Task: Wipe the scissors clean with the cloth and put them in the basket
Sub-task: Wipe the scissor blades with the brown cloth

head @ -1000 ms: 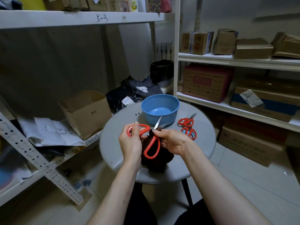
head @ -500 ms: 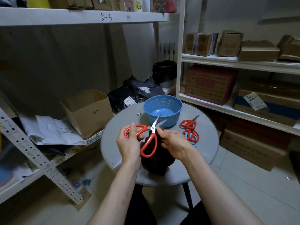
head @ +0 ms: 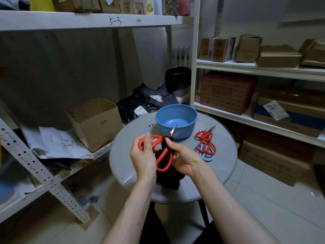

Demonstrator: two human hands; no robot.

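My left hand [head: 143,155] grips one red handle loop of a pair of red-handled scissors [head: 164,161], held above the round grey table [head: 126,138]. Their blades are spread, with one silver tip pointing up toward the blue basket [head: 176,118]. My right hand [head: 184,155] pinches a dark cloth [head: 169,178] around the blades near the pivot; the rest of the cloth hangs below both hands. The basket stands at the table's far side with nothing in it.
Several more scissors [head: 205,144], red-handled and one light blue, lie on the table right of the basket. An open cardboard box [head: 95,123] and papers sit on the left shelf. Boxes [head: 226,92] fill the right shelves. Black bags [head: 146,103] lie behind the table.
The cloth in my right hand has slid up along the blades toward the tips, covering more of the metal. The left hand keeps its grip on the handle.
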